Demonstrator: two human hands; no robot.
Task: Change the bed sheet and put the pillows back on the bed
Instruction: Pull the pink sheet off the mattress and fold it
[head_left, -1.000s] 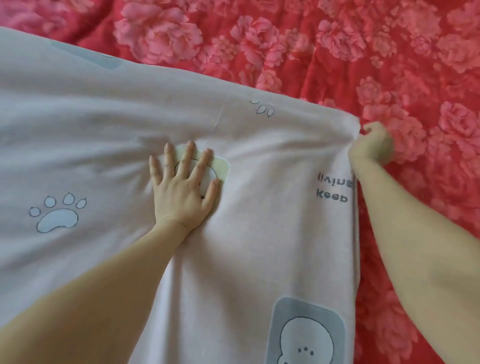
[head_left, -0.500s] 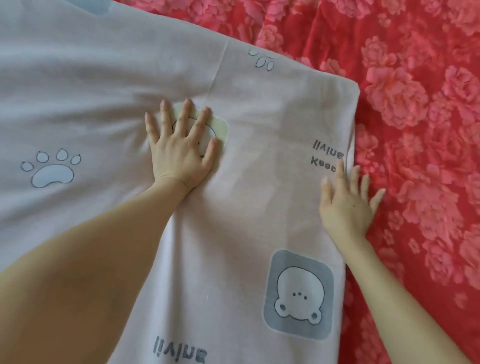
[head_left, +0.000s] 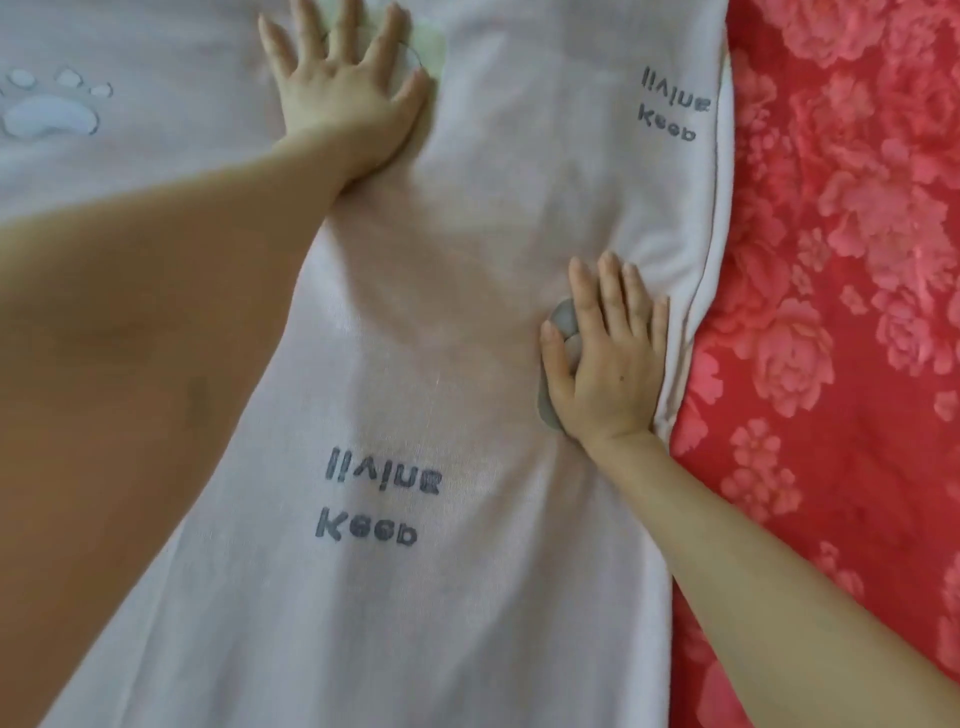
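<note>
My right hand (head_left: 602, 364) has let go the far corner of the pink sheet (head_left: 441, 338) and now presses flat nearer, fingers straight like my left hand (head_left: 343, 98), so I judge smoothing is underway.

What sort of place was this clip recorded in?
Probably a bedroom, looking down on bedding: a pale pink sheet is spread across a red flowered blanket, with the left hand and right hand pressed flat on it. No walls or furniture show, so the room is a guess.

both hands flat on the sheet (head_left: 415, 322), left hand (head_left: 343, 93) further up, right hand (head_left: 605, 358) near its right edge; blanket (head_left: 831, 260) underneath.
</note>
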